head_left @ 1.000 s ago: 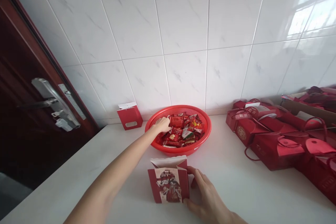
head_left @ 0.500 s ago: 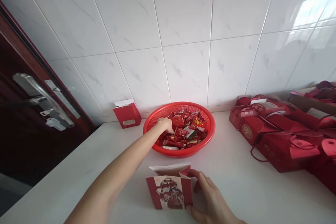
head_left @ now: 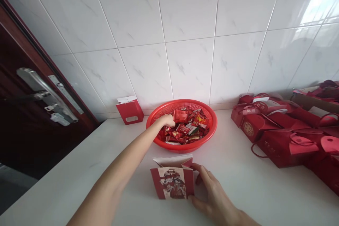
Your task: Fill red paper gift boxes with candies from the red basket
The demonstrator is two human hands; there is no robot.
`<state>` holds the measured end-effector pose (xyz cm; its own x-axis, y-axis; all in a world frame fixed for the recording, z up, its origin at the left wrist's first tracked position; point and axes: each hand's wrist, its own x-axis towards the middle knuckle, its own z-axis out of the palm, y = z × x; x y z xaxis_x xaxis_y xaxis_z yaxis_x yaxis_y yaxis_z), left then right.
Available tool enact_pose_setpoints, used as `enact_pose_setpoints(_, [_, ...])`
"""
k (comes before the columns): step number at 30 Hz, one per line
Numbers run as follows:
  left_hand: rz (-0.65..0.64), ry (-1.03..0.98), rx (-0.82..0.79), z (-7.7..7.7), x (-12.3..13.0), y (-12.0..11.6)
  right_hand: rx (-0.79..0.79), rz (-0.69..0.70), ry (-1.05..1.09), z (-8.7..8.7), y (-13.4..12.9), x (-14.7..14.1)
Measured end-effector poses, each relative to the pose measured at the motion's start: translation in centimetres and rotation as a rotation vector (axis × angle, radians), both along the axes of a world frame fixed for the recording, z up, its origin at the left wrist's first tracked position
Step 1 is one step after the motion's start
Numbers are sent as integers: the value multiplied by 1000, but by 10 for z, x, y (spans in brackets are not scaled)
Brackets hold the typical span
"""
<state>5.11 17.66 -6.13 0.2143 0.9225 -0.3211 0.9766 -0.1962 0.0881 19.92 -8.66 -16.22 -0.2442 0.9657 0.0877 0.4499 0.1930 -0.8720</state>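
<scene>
A red plastic basket [head_left: 213, 127] stands by the tiled wall and holds many wrapped candies [head_left: 182, 128], mostly red. Over its left part is my left hand [head_left: 167, 120], with a red packet at its fingertips; the fingers are closed. Nearer to me, an open-topped red paper bag [head_left: 172, 183] with a printed picture stands upright. My right hand [head_left: 205, 192] grips the bag's right side, thumb near the bottom and fingers near the top edge.
A second red bag [head_left: 129, 111] with a small window stands at the wall, left of the basket. Red gift boxes [head_left: 278, 144] with cord handles crowd the counter's right side. A dark red door [head_left: 16, 106] with a metal handle is at far left.
My left hand has lifted slightly from among the candies, and a red packet now shows at its fingertips. My right hand stays on the bag. The camera view has shifted a little.
</scene>
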Motion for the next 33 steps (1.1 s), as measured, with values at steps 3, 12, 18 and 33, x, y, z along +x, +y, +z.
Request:
enact_pose_setpoints(3, [39,-167,-89,2,-10,2,8,5,10,-2,-1,0])
enact_pose_setpoints(12, [68,-635,-245,11,-28,-8,38,13,-2,-4,0,2])
enact_pose_setpoints(18, [47,-818,-368,19,-40,-21,44,6,-16,-3,1,1])
enact_pose_setpoints(33, [87,-626,-129,18,-44,-23,90,-10,-13,-1,1,1])
